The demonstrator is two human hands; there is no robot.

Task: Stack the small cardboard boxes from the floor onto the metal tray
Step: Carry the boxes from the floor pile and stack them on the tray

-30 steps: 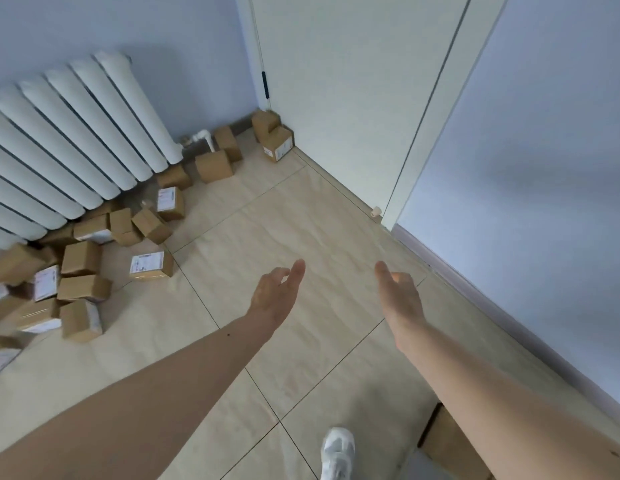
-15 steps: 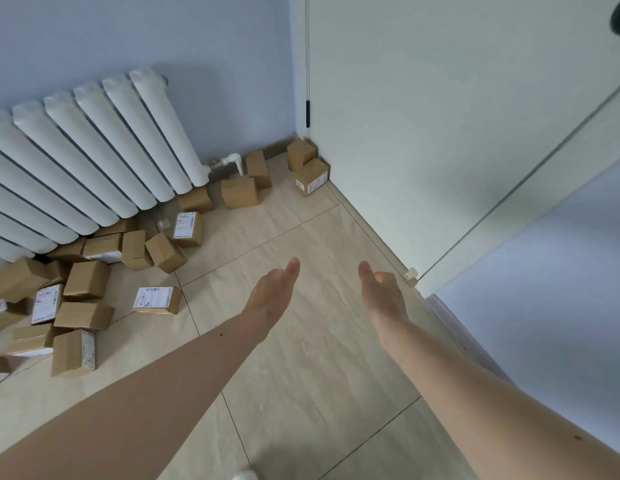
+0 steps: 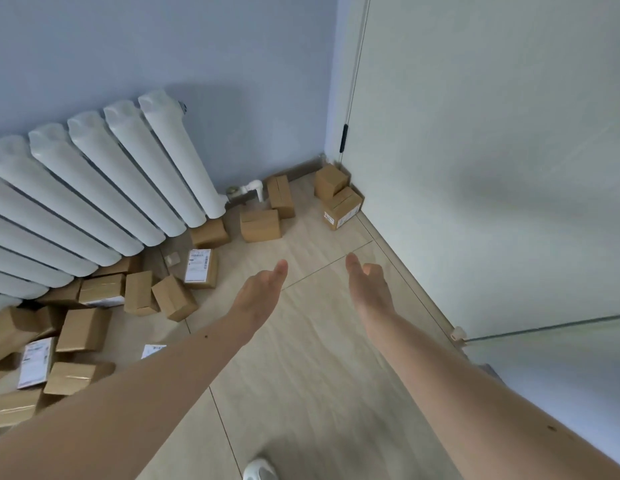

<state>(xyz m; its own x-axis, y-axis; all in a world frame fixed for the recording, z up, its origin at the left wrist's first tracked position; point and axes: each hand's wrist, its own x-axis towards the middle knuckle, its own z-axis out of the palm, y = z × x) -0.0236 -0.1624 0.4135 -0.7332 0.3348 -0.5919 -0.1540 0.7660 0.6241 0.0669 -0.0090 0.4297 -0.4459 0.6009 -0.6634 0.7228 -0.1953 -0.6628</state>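
While both arms reach out in front of the person, the left hand and the right hand are open, with straight fingers and nothing in them. The two palms face each other with a gap between them. They hang above the bare floor, not touching any box.

It looks like the job has a long way to go. Lots of small cardboard boxes lie on the floor, and the metal tray cannot be seen at all, so nobody can tell if any box sits on it yet.

Most boxes lie in a messy heap under the white radiator, off to the left of the hands. Some lean on each other and some are tipped on their sides. A few have white paper labels, like the labelled box near the left hand. More boxes sit farther away, by the wall. Two corner boxes are stacked by the door.

All are plain brown, look light, and seem easy to pick up.

A white shoe peeks in at the bottom.
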